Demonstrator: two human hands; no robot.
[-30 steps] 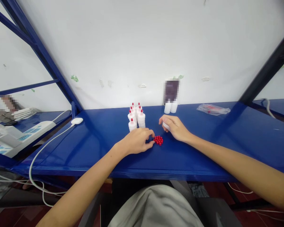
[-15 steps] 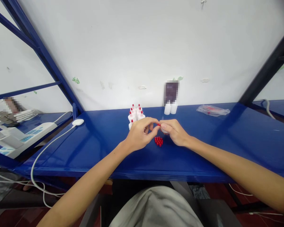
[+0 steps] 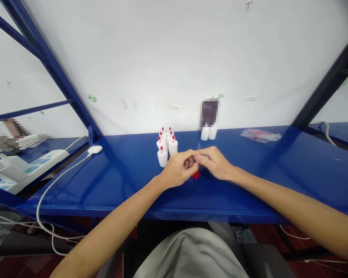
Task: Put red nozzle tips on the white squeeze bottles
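Several smooth white plastic bottles [image 3: 162, 158], red-tipped, long axes upright, at eleven o'clock of left hand [image 3: 180, 168]; fingers curled narrow, contents hidden, can't tell. Small glossy red caps [image 3: 196, 175] at six o'clock from where hands meet, left nearer. Right hand [image 3: 215, 163] pinched in, hold unclear too. Crinkly clear bag [image 3: 261, 135], its two o'clock.

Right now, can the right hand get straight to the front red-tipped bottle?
Probably not: the left hand lies between the right hand and that red-tipped bottle.
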